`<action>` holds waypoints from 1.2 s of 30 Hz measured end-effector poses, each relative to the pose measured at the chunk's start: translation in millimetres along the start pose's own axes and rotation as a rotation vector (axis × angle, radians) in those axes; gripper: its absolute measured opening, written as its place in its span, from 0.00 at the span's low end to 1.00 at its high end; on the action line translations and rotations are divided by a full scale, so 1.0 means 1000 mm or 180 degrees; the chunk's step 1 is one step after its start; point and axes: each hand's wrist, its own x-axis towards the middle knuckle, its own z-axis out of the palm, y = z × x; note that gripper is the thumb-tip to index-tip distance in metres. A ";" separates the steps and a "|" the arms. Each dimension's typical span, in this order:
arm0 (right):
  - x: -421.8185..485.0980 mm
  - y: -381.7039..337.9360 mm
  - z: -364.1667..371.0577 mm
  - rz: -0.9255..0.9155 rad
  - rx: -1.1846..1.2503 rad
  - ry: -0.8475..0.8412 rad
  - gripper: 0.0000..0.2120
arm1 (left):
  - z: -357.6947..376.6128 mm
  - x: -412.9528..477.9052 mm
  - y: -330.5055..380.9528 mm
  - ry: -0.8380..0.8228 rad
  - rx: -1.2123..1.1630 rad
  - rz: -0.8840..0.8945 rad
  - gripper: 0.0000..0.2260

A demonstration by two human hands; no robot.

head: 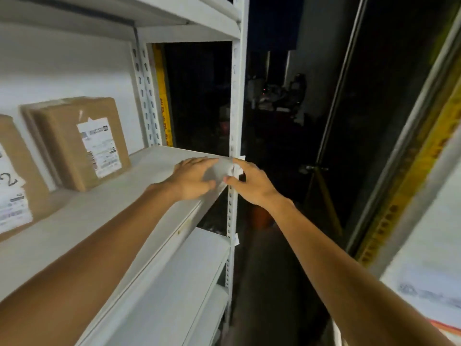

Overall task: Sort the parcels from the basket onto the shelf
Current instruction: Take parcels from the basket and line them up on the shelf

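Two brown cardboard parcels are standing on the shelf (99, 208) toward 9 o'clock, labels facing out: the nearer parcel (79, 143) is leaning against the back wall, and the second parcel (12, 176) is being cut by the frame edge. Both hands are meeting at the shelf's front corner, at about 3 o'clock from those parcels, beside the upright post (235, 96). The left hand (192, 178) is lying flat with fingers stretched out. The right hand (252, 183) is curving thumb and forefinger toward a pale blurred thing (220, 171) between the hands; whether it is gripping cannot be told.
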 end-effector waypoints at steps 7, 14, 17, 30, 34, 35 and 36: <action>-0.112 0.075 -0.074 0.0800 -0.0210 0.0291 0.30 | 0.051 -0.017 0.108 -0.0496 -0.0570 0.0687 0.27; -0.249 0.139 -0.119 0.1314 -0.0078 0.0584 0.32 | 0.117 -0.053 0.214 -0.0965 -0.0633 0.1035 0.26; -0.314 0.167 -0.133 0.1452 -0.0025 0.0679 0.31 | 0.152 -0.082 0.257 -0.1199 -0.0986 0.1046 0.25; -0.513 0.274 -0.167 0.2543 0.0147 0.0537 0.28 | 0.308 -0.166 0.375 -0.2185 -0.1055 0.1415 0.25; -0.526 0.313 -0.167 0.2877 0.0187 0.0392 0.30 | 0.361 -0.160 0.393 -0.2446 -0.1073 0.1343 0.24; -0.527 0.322 -0.168 0.2958 0.0211 0.0370 0.30 | 0.373 -0.157 0.398 -0.2494 -0.1107 0.1329 0.24; -0.527 0.332 -0.169 0.3066 0.0253 0.0367 0.30 | 0.385 -0.153 0.402 -0.2563 -0.1145 0.1301 0.24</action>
